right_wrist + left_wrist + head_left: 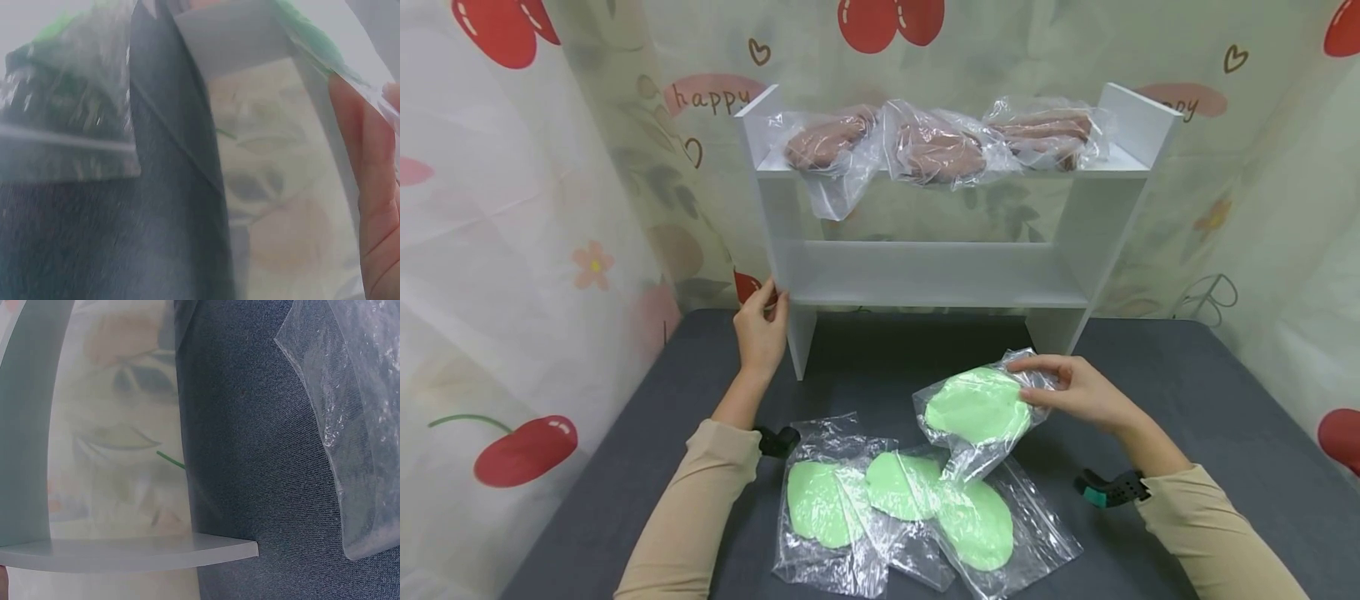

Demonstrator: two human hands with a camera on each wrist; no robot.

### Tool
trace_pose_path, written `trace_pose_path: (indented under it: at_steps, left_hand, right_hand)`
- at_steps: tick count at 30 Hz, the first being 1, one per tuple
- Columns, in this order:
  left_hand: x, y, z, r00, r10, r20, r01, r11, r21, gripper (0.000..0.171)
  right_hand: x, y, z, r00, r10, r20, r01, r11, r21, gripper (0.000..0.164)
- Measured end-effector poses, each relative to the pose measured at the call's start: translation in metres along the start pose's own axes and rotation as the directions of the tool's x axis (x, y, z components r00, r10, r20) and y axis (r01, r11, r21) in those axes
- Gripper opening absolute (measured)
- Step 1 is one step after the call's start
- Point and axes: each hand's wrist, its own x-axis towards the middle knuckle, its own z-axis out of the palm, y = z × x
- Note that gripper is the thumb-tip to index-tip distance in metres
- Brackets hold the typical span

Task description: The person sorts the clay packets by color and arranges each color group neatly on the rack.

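My left hand [763,329] is at the left side panel of a white two-tier shelf [940,275], thumb at its front edge and fingers along the outside. My right hand [1078,387] pinches the right edge of a clear plastic bag of light green clay [977,406], raised in front of the shelf. In the right wrist view, the fingers [378,187] show against this bag. Three more bags of green clay lie overlapping on the table, one at left [820,504], one in the middle [901,485] and one at right [976,525].
On the shelf's top tier lie three clear bags of brown clay: left [829,140], middle [942,154] and right [1048,133]. The lower tier [936,275] is bare. A dark cloth covers the table [647,467]. Patterned curtains [550,292] stand around, with a thin cord [1213,292] at right.
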Motion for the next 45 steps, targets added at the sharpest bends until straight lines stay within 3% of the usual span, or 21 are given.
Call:
trace_pose_path:
  at_steps: [13,24,37,45]
  left_hand:
    - [0.000,0.000,0.000,1.000,-0.011,0.007,0.011,1.000,0.013,0.036]
    - [0.000,0.001,0.000,1.000,-0.009,0.006,0.009,1.000,0.016,0.036]
    - [0.000,0.001,0.000,1.000,-0.012,0.003,0.012,1.000,0.016,0.036]
    - [-0.001,0.001,-0.001,1.000,-0.009,0.009,0.009,1.000,0.015,0.036]
  right_hand:
    - [0.010,-0.026,0.012,0.994,-0.024,-0.105,0.031,0.997,0.072,0.037]
    - [0.023,-0.049,0.024,0.981,0.070,-0.183,-0.047,0.991,0.126,0.041]
    - [0.042,-0.063,0.035,0.970,0.016,-0.242,0.038,0.976,0.217,0.042]
    - [0.056,-0.074,0.043,0.947,0.060,-0.317,0.028,0.964,0.266,0.044]
